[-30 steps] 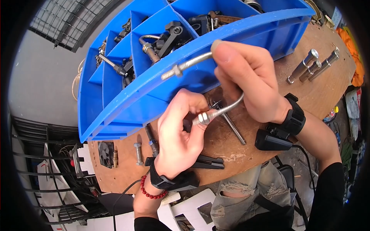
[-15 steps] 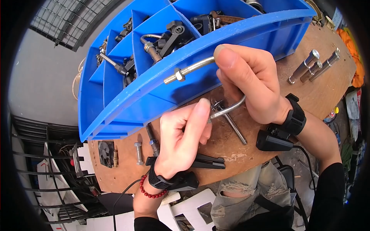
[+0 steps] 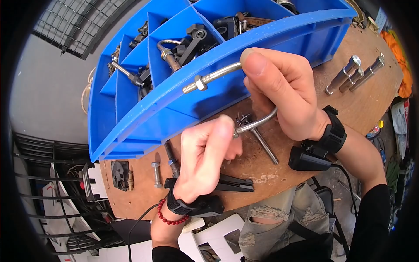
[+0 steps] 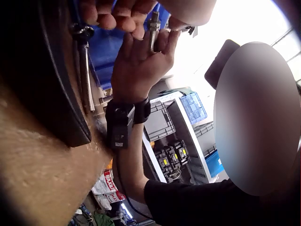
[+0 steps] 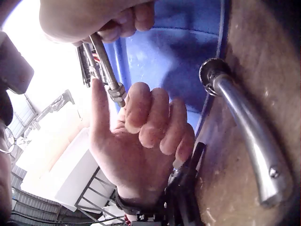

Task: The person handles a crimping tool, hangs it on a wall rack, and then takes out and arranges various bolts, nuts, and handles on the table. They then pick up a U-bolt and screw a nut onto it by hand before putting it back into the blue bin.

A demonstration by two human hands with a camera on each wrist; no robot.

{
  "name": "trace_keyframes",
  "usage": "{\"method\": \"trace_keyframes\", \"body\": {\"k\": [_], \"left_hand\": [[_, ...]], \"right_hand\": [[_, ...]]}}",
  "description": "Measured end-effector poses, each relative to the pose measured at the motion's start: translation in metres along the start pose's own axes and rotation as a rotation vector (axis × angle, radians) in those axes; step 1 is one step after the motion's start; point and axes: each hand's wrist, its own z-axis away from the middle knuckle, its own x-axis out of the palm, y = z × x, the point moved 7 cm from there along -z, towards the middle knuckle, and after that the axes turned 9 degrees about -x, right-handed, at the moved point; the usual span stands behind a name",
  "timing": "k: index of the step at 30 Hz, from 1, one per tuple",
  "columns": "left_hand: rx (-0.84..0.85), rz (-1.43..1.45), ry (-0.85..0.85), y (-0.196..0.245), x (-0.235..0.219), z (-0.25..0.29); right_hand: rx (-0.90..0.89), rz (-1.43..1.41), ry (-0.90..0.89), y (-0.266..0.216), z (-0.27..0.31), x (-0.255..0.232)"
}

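A bent steel U-bolt (image 3: pixel 222 72) is gripped at its curve by the right hand (image 3: pixel 283 91), thumb on top, both threaded legs pointing left. One nut (image 3: pixel 200 83) sits on its upper leg. The left hand (image 3: pixel 203 157) is at the lower leg's end, thumb and curled index finger on either side of it, largely covering its threads. In the right wrist view, two nuts (image 5: pixel 116 92) show beside the left hand's (image 5: pixel 141 132) index finger. The left wrist view shows the right hand (image 4: pixel 141 70) behind a leg of the U-bolt (image 4: pixel 154 37).
A blue divided bin (image 3: pixel 157 109) of metal parts stands behind the hands. On the wooden table (image 3: pixel 270 174) are a metal rod (image 3: pixel 264 146), a bolt (image 3: pixel 156 174), a small black fan (image 3: pixel 120 174), a black clamp-like tool (image 3: pixel 235 183) and several upright cylinders (image 3: pixel 345 75) at right.
The left hand's thumb has swung from below the lower leg's nuts to over them, covering them, then shifted slightly left. The right hand keeps its grip; the U-bolt has moved only slightly.
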Motion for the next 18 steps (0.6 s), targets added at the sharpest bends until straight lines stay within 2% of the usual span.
{"method": "trace_keyframes", "body": {"k": [1, 4, 7, 11, 14, 17, 18], "left_hand": [[-0.039, 0.033, 0.02, -0.005, -0.002, 0.001], [0.049, -0.09, -0.013, 0.004, 0.003, -0.001], [0.098, -0.001, 0.062, 0.009, 0.004, -0.001], [0.19, -0.011, 0.063, 0.007, 0.002, -0.002], [0.328, -0.11, 0.137, 0.016, 0.0, 0.0], [0.405, -0.13, 0.201, 0.024, -0.002, 0.002], [0.375, -0.127, 0.205, 0.022, -0.002, 0.001]], "right_hand": [[-0.005, 0.005, -0.011, 0.001, 0.0, 0.0], [-0.004, 0.008, 0.007, 0.0, 0.0, -0.002], [0.004, -0.004, 0.058, 0.001, 0.0, -0.004], [-0.076, 0.01, 0.041, 0.0, -0.001, -0.005], [-0.07, -0.026, 0.015, -0.002, -0.001, -0.001], [-0.063, -0.004, 0.008, -0.002, -0.001, 0.0], [-0.06, 0.003, 0.012, -0.002, 0.0, 0.0]]}}
